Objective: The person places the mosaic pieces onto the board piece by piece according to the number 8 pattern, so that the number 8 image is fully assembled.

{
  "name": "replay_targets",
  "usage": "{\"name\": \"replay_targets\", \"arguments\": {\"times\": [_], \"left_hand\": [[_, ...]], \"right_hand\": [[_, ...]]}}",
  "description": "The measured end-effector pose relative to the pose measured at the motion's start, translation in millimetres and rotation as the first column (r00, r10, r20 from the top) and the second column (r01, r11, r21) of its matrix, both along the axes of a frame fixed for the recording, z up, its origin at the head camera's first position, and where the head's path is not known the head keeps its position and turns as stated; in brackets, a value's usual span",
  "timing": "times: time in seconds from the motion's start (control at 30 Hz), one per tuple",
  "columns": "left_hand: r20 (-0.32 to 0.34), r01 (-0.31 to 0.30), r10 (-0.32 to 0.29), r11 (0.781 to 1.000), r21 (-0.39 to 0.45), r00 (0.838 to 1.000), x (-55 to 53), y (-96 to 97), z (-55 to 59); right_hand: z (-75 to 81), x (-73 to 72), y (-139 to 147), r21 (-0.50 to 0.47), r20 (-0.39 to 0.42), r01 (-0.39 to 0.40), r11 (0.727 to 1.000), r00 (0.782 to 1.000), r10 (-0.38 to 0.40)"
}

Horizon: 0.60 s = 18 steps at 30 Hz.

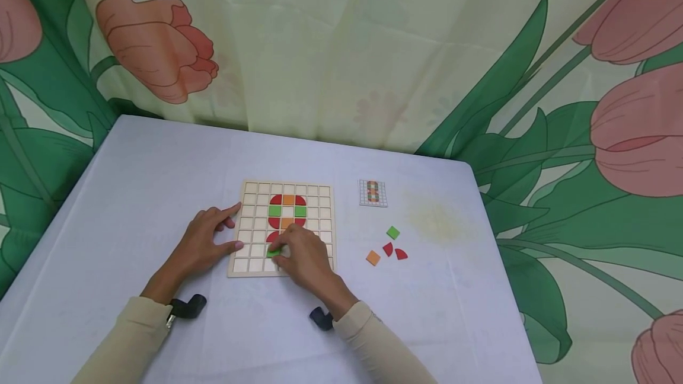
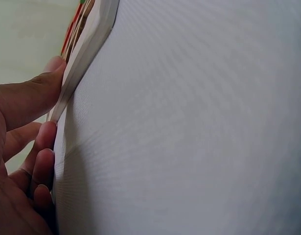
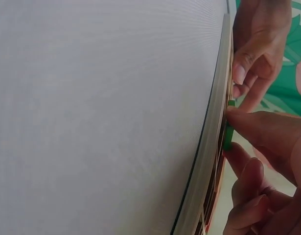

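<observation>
A wooden grid board (image 1: 258, 186) lies on the table with red, orange and green pieces in some cells. My right hand (image 1: 304, 256) pinches a green square tile (image 3: 229, 132) between thumb and fingertips, over a cell in the lower part of the board. Just above that tile sits a red quarter-circle piece (image 1: 273, 236), partly covered by the fingers. At the board's left edge, my left hand (image 1: 200, 242) rests with its thumb (image 2: 40, 93) and index fingertip touching the wooden side.
Right of the board lie a loose green square (image 1: 393, 232), an orange square (image 1: 373, 258) and two red quarter-circles (image 1: 401, 254). Behind them is a small card (image 1: 373, 193) printed with a coloured grid pattern. A white cloth covers the table (image 1: 453, 325); a flowered curtain (image 1: 341, 46) hangs behind.
</observation>
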<state>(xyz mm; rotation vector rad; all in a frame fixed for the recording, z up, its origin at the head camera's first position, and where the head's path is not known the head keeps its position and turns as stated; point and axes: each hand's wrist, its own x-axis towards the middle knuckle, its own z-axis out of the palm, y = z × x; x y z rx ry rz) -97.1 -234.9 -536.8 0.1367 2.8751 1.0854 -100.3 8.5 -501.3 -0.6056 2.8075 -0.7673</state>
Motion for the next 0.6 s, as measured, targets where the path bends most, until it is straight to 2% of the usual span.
{"name": "replay_targets", "arguments": {"times": [0.6], "left_hand": [[-0.003, 0.002, -0.002, 1.0, -0.005, 1.0, -0.1, -0.2, 0.6]], "right_hand": [[-2.1, -6.1, -4.5, 0.005, -0.012, -0.022, 1.0, 1.0, 0.022]]}}
